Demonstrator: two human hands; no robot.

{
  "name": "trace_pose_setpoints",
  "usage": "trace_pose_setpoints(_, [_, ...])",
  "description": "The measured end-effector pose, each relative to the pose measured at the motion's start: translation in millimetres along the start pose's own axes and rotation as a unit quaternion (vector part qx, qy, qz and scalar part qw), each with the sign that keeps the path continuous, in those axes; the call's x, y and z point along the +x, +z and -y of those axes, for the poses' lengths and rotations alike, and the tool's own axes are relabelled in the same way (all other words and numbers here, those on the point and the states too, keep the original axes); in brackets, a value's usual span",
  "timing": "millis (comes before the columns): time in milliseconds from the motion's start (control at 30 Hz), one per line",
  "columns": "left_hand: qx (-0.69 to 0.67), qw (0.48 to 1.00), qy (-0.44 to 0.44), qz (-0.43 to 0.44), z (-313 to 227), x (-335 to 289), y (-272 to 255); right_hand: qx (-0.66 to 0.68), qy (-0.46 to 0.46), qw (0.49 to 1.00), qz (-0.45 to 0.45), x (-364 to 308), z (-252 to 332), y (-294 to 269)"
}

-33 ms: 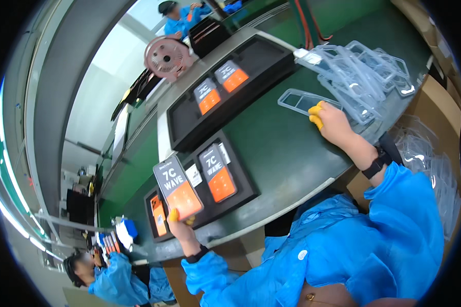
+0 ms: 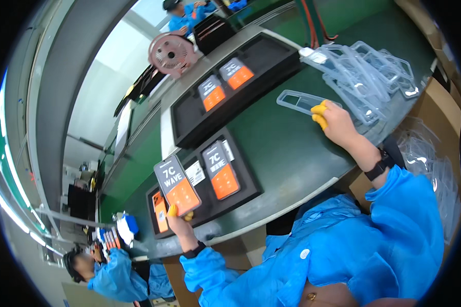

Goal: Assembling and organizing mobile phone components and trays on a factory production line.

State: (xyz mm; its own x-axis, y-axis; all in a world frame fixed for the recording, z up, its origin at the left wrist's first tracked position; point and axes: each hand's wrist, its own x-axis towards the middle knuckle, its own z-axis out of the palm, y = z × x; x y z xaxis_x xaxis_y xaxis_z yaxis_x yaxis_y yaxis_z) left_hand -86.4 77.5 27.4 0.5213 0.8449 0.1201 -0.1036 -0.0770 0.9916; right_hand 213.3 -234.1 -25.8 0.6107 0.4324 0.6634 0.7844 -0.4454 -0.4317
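My left hand (image 2: 181,225), with yellow finger covers, grips the lower end of a smartphone (image 2: 175,185) with a grey and orange front. That phone is held over the near black foam tray (image 2: 248,192). Beside it in this tray lies a second phone (image 2: 220,171) with a like front, and an orange phone (image 2: 160,212) shows its back with camera lenses. My right hand (image 2: 333,120), also with yellow finger covers, pinches one end of a clear phone case (image 2: 297,101) above the green table. The thumb of my left hand lies on the phone's lower edge.
A heap of clear phone cases (image 2: 361,77) lies at the right. A longer black tray (image 2: 189,120) with two phones stands farther back, near a pink fan (image 2: 171,53). Cardboard boxes with clear plastic pieces (image 2: 430,158) stand at the right edge. Two co-workers in blue sit beyond.
The clear case in my right hand has tilted and now shows narrower. The phone in my left hand has turned slightly. The whole view has shifted a little.
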Motion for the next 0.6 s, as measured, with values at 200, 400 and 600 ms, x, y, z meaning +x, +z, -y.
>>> trace_pose_setpoints(200, [0.103, 0.991, -0.090, -0.009, 34, 29, -42, 0.232, -0.140, 0.936, 0.224, -12, 27, -9])
trace_pose_setpoints(400, [0.430, 0.901, 0.018, 0.055, 18, 21, -12, 0.189, -0.102, 0.926, 0.311, -9, 32, -5])
trace_pose_setpoints(600, [0.569, 0.782, 0.226, -0.114, 10, 21, -15, 0.198, -0.074, 0.929, 0.305, -12, 34, -4])
